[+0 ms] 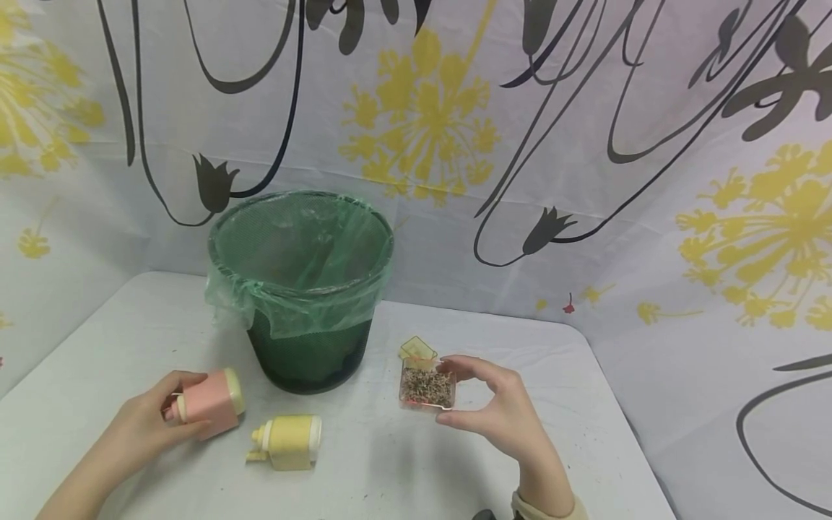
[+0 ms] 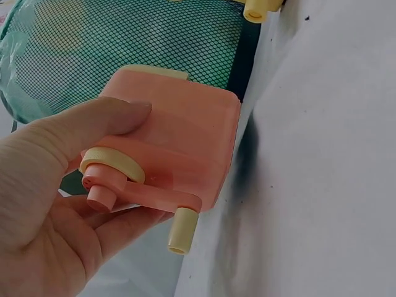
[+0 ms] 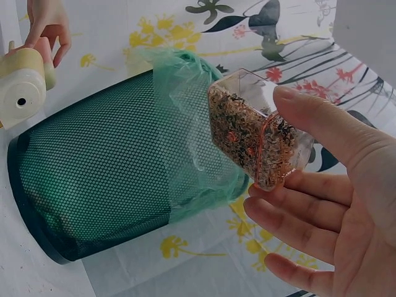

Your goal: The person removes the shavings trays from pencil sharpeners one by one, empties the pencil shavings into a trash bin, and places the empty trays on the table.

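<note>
In the head view my left hand [image 1: 146, 415] grips a pink crank pencil sharpener [image 1: 211, 406] by its body, thumb on one broad side. The left wrist view shows the sharpener's crank arm and pale yellow knob [image 2: 184, 231] jutting toward the camera. Between thumb and fingers, my right hand [image 1: 497, 404] holds a clear shavings tray [image 1: 427, 386] up in the air. Pencil shavings [image 3: 238, 130] fill much of the tray, seen close in the right wrist view. A yellow crank pencil sharpener [image 1: 290, 442] lies on the table to the right of the pink one.
A dark green mesh wastebasket [image 1: 312, 354] stands behind both hands, lined with a thin green bag [image 1: 325, 314] folded over its rim. Just beyond the tray appears a small yellowish see-through piece [image 1: 417, 348]. Patterned cloth [image 1: 442, 245] hangs behind the white table [image 1: 364, 477].
</note>
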`<action>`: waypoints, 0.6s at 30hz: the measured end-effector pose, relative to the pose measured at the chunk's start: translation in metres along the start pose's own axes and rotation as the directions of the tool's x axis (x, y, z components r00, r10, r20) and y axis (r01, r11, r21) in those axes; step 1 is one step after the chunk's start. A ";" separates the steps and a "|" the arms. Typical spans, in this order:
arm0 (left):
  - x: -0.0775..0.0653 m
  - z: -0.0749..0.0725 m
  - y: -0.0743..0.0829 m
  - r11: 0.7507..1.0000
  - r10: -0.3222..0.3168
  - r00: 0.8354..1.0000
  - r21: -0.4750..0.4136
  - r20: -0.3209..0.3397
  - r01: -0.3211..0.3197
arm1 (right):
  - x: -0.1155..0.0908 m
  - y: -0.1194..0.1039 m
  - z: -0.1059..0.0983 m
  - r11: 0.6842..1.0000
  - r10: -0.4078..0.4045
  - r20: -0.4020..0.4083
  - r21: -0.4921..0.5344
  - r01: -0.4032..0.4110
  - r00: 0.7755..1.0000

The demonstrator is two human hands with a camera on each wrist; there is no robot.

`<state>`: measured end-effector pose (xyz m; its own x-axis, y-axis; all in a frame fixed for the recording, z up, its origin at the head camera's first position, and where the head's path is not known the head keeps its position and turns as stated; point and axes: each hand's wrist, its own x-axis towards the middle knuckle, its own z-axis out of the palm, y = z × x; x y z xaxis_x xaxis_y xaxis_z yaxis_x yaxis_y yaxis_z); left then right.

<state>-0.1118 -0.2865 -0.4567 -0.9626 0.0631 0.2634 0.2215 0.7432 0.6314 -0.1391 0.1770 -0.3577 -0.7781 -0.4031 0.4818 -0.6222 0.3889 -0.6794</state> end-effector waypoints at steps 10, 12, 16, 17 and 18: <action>-0.001 0.002 -0.008 1.000 0.029 1.000 0.012 0.000 -0.029 | 0.001 -0.001 0.001 1.000 0.012 0.000 -0.007 -0.012 1.000; -0.001 0.002 -0.008 1.000 0.028 1.000 0.008 0.003 -0.028 | 0.001 -0.001 0.001 1.000 0.016 0.001 -0.011 -0.016 1.000; -0.002 0.002 -0.007 1.000 0.023 1.000 0.010 0.018 -0.024 | 0.000 -0.001 0.001 1.000 0.018 -0.002 -0.013 -0.018 1.000; -0.002 0.002 -0.007 1.000 0.021 1.000 0.011 0.021 -0.021 | 0.000 -0.001 0.001 1.000 0.015 -0.003 -0.013 -0.015 1.000; -0.003 0.003 -0.008 1.000 0.024 0.999 0.006 0.026 -0.024 | 0.000 -0.001 0.001 1.000 0.014 -0.004 -0.013 -0.014 1.000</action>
<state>-0.1114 -0.2906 -0.4642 -0.9608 0.0985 0.2593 0.2439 0.7453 0.6206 -0.1387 0.1756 -0.3572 -0.7872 -0.3943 0.4742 -0.6121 0.4053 -0.6791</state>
